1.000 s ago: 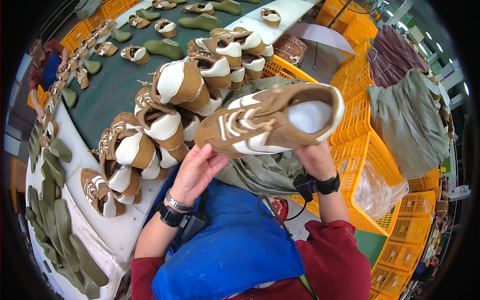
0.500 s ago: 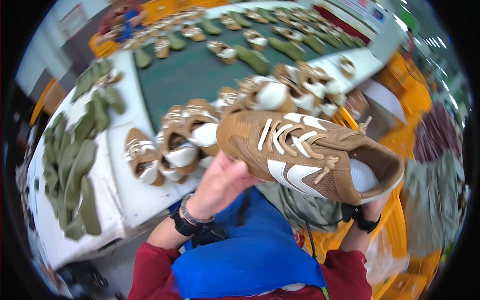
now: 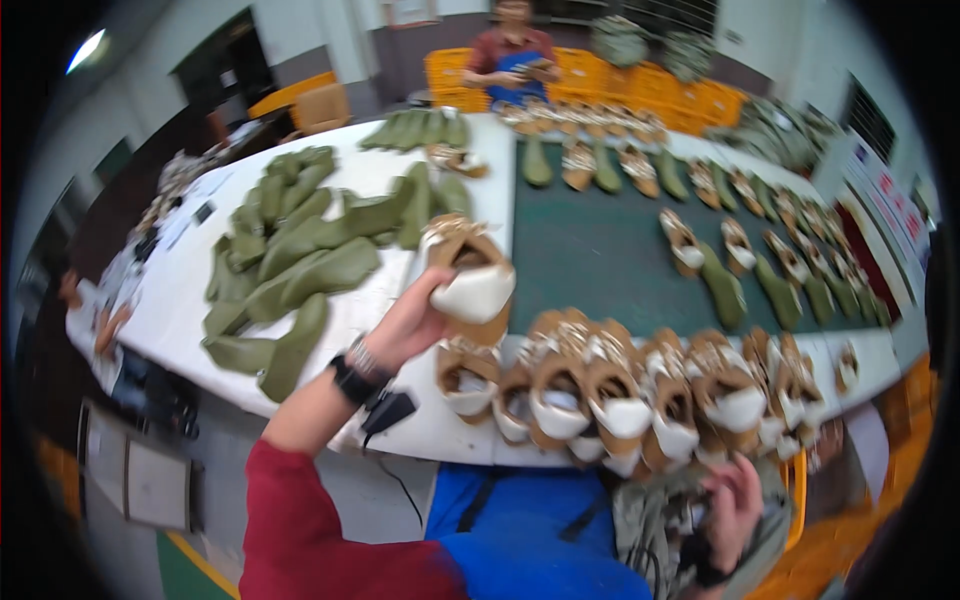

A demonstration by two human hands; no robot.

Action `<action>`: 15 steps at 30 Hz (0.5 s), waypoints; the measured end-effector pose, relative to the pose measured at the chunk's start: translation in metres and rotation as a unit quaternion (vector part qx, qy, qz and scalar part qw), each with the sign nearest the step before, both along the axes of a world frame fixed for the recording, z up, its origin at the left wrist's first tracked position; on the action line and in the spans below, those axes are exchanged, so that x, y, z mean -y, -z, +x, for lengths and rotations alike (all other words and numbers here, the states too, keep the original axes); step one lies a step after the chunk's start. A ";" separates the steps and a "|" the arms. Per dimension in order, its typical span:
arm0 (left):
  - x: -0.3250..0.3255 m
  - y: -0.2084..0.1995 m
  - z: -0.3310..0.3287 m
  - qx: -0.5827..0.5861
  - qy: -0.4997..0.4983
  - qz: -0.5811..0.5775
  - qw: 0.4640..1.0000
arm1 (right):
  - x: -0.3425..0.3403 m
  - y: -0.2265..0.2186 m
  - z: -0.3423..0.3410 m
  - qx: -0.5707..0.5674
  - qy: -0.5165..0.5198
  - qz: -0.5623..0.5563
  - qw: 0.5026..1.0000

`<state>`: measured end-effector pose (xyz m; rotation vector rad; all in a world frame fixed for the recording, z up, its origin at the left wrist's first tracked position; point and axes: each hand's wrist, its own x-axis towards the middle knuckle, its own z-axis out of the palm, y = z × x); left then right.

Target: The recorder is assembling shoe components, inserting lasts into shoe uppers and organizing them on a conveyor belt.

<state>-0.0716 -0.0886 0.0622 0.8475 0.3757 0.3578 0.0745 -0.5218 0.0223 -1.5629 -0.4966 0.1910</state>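
Observation:
My left hand (image 3: 415,318) is closed around a brown and white sneaker (image 3: 475,292), held by its white heel with the toe pointing away. This shoe is just above another sneaker (image 3: 467,378) at the left end of a row along the table's near edge. The row of brown and white sneakers (image 3: 620,405) runs to the right, heels toward me, some piled on others. Low at the right, my right hand (image 3: 735,505) is empty, its fingers apart and partly curled, in front of a grey-green cloth (image 3: 650,525). Green shoe lasts (image 3: 305,260) lie heaped beyond my left hand.
A dark green mat (image 3: 590,270) carries sneakers and green lasts on its far and right parts. Across the white table (image 3: 170,320) a co-worker (image 3: 512,60) handles something. Orange crates (image 3: 590,75) stand behind, others at right. A small black device (image 3: 390,410) with a cord is by my left wrist.
The view has turned left. The sneaker, earlier in front of me with both hands at it, has moved out over the table in my left hand. My right hand has let go.

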 end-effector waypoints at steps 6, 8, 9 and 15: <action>-0.200 0.003 0.049 -0.036 -0.265 -0.016 0.963 | 0.072 0.047 0.036 -0.083 0.168 -0.093 0.978; -0.210 0.019 0.054 -0.114 -0.347 0.038 0.930 | 0.097 0.082 0.055 -0.192 0.228 -0.085 0.951; -0.195 0.026 0.069 -0.125 -0.322 0.046 0.937 | 0.124 0.111 0.062 -0.257 0.239 -0.067 0.934; -0.098 0.027 0.061 -0.160 -0.017 0.296 0.941 | 0.243 0.320 0.126 -0.113 0.054 -0.374 0.919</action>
